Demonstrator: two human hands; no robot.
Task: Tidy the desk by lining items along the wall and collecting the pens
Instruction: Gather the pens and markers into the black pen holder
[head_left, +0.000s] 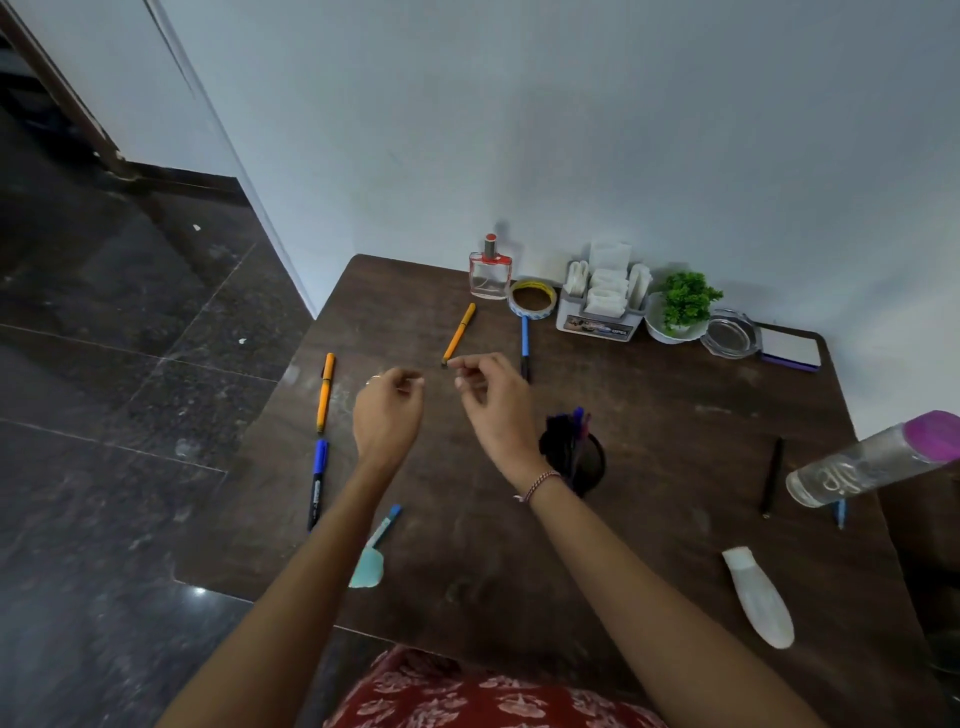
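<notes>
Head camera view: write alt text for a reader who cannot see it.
Two bare hands, left hand and right hand, hover empty over a dark wooden desk scattered with pens, including two orange pens. A black pen cup stands beside the right wrist. A glass bottle, tape roll and small plant line the wall.

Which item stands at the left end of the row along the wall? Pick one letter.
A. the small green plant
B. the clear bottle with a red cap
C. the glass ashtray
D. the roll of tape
B: the clear bottle with a red cap stands leftmost against the wall, with the roll of tape just to its right.
</notes>
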